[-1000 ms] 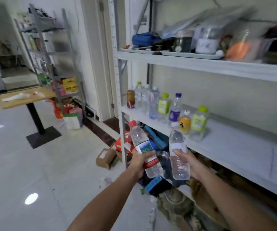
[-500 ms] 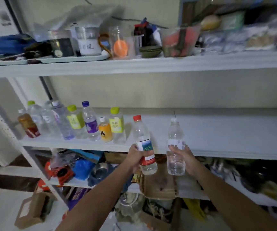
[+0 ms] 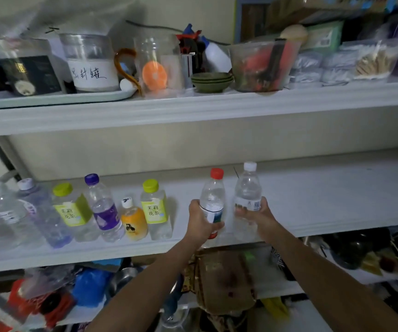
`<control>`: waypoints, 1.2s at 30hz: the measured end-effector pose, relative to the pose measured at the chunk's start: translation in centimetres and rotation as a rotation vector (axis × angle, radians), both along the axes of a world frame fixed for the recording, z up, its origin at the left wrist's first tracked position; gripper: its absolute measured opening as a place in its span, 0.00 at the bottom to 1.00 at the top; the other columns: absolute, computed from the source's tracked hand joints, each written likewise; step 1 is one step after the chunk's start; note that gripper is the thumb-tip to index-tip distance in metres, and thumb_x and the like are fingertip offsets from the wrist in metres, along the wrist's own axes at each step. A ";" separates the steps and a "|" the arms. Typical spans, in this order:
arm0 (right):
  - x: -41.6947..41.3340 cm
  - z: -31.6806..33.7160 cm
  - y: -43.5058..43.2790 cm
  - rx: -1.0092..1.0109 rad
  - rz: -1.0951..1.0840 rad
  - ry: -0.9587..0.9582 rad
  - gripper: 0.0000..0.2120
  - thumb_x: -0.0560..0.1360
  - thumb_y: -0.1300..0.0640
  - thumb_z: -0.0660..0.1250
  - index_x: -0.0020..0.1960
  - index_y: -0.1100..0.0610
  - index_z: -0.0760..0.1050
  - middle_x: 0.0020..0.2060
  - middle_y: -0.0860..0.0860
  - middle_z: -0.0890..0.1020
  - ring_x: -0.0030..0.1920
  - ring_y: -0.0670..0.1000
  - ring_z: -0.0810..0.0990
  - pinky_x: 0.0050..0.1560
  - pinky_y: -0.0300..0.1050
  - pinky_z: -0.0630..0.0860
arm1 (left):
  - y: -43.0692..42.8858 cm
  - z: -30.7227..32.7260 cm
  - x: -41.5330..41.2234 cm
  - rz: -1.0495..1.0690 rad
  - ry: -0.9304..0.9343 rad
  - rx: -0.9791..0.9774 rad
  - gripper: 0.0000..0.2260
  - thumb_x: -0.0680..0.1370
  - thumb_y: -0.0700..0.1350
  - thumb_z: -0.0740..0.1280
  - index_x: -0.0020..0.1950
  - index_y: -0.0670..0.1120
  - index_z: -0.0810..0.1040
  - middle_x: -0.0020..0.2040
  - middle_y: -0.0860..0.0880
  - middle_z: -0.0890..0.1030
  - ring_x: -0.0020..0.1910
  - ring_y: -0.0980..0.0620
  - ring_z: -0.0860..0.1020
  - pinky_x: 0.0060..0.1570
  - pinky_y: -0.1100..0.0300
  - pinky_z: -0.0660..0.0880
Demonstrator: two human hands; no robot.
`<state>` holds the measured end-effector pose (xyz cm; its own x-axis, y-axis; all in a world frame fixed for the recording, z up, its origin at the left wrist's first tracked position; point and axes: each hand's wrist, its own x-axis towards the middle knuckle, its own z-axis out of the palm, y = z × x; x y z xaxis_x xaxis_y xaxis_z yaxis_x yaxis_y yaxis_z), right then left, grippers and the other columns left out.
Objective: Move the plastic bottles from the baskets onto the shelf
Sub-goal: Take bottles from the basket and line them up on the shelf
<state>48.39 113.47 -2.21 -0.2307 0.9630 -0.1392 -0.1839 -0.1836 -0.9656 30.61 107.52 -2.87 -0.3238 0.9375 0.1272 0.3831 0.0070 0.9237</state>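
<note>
My left hand [image 3: 199,220] grips a clear red-capped bottle [image 3: 213,195] around its label. Close beside it, my right hand [image 3: 260,215] holds a clear white-capped bottle [image 3: 247,188]. Both bottles are upright over the front part of the white middle shelf [image 3: 324,200]; whether their bases touch it I cannot tell. To their left a row of several bottles stands on the same shelf, ending with a green-capped tea bottle [image 3: 155,209], a small orange bottle [image 3: 133,219] and a purple-capped bottle [image 3: 103,209]. No basket is in view.
The upper shelf [image 3: 193,109] carries jars, a glass pitcher [image 3: 158,65], green dishes [image 3: 212,81] and plastic containers. The lower shelf holds clutter, including a brown cardboard piece [image 3: 224,281] and blue and red items. To the right of the held bottles is bare middle-shelf surface.
The view swung from the room's left side toward the shelf front. Both hands have carried their bottles up and forward, from below the shelf edge to over the middle shelf.
</note>
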 end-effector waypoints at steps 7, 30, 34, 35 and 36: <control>-3.5 -2.3 0.9 0.020 -0.032 -0.020 0.32 0.64 0.72 0.76 0.62 0.58 0.66 0.53 0.55 0.79 0.52 0.54 0.79 0.49 0.48 0.78 | 2.4 -2.5 -2.8 0.089 -0.031 0.053 0.33 0.61 0.34 0.80 0.56 0.46 0.63 0.56 0.43 0.68 0.52 0.47 0.74 0.48 0.65 0.78; -2.4 -4.7 7.2 -0.030 0.374 -0.072 0.38 0.57 0.58 0.83 0.63 0.46 0.73 0.61 0.53 0.79 0.63 0.56 0.77 0.62 0.54 0.74 | 1.6 -7.2 -3.1 0.344 -0.119 -0.065 0.27 0.64 0.47 0.81 0.53 0.50 0.67 0.44 0.57 0.76 0.45 0.53 0.79 0.42 0.62 0.73; -2.4 -4.3 7.7 -0.020 0.449 -0.150 0.45 0.52 0.51 0.85 0.65 0.45 0.71 0.61 0.52 0.79 0.62 0.55 0.77 0.63 0.56 0.73 | 1.6 -7.3 -4.0 0.283 -0.046 -0.059 0.21 0.68 0.43 0.77 0.56 0.48 0.71 0.49 0.55 0.77 0.50 0.54 0.77 0.49 0.59 0.73; -2.4 -4.2 7.8 -0.019 0.466 -0.155 0.46 0.52 0.51 0.85 0.67 0.46 0.70 0.62 0.52 0.79 0.63 0.55 0.77 0.64 0.56 0.73 | 1.5 -7.3 -4.1 0.276 -0.048 -0.038 0.21 0.69 0.41 0.76 0.58 0.48 0.73 0.51 0.55 0.78 0.52 0.54 0.78 0.52 0.60 0.73; -2.4 -4.2 7.8 -0.022 0.481 -0.145 0.46 0.54 0.53 0.84 0.68 0.48 0.68 0.63 0.53 0.78 0.63 0.56 0.76 0.64 0.55 0.73 | 1.4 -7.2 -4.0 0.278 -0.056 -0.015 0.21 0.70 0.38 0.75 0.60 0.47 0.73 0.53 0.54 0.78 0.54 0.55 0.78 0.55 0.60 0.73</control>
